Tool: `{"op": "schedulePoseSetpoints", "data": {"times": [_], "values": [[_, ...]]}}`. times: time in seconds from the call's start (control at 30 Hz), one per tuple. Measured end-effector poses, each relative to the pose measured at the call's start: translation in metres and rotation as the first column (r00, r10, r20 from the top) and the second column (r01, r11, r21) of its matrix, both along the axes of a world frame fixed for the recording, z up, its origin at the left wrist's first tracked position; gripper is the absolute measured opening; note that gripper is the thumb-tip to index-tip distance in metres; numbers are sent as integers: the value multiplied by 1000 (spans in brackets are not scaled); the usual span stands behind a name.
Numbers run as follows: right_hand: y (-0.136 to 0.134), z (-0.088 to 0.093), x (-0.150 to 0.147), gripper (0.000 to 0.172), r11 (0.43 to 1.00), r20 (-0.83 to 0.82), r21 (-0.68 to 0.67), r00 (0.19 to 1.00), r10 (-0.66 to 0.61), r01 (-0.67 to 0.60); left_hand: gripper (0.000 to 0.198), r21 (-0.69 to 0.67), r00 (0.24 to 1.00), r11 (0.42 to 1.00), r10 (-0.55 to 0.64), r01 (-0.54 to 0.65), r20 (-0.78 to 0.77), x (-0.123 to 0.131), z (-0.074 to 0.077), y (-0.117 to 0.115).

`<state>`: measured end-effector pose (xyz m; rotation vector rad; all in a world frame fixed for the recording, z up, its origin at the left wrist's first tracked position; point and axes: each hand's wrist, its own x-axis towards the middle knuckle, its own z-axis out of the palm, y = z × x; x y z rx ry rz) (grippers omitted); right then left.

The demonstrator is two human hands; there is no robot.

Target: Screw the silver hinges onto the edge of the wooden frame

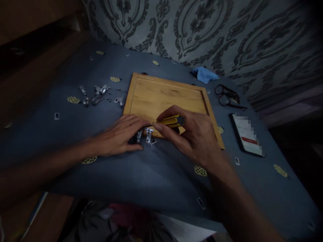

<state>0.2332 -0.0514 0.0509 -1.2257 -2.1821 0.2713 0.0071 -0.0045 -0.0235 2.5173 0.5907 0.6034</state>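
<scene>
My right hand pinches a yellow and black screwdriver handle over the near edge of a wooden board. The tool lies almost level and points left. My left hand rests on the blue cloth with its fingers closed around a small metal part at the board's near left corner. A second small metal piece sits by its fingertips. The screwdriver's tip is hidden between the two hands.
Several loose metal parts and tiny screws lie left of the board. A phone with a lit screen and black glasses lie to the right. A blue rag sits by the patterned wall.
</scene>
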Motion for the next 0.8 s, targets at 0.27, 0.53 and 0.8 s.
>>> {"op": "schedulePoseSetpoints", "data": {"times": [0.27, 0.53, 0.8], "values": [[-10, -11, -2, 23, 995, 0, 96, 1000, -8, 8, 62, -39, 997, 997, 69, -68, 17, 5, 1, -3], [-14, -8, -4, 21, 998, 15, 70, 1000, -11, 10, 59, -12, 992, 993, 117, -116, 48, 11, -1, -5], [-12, -9, 0, 24, 998, -7, 68, 1000, -9, 9, 45, -41, 999, 999, 26, -27, -24, 3, 2, -3]]}}
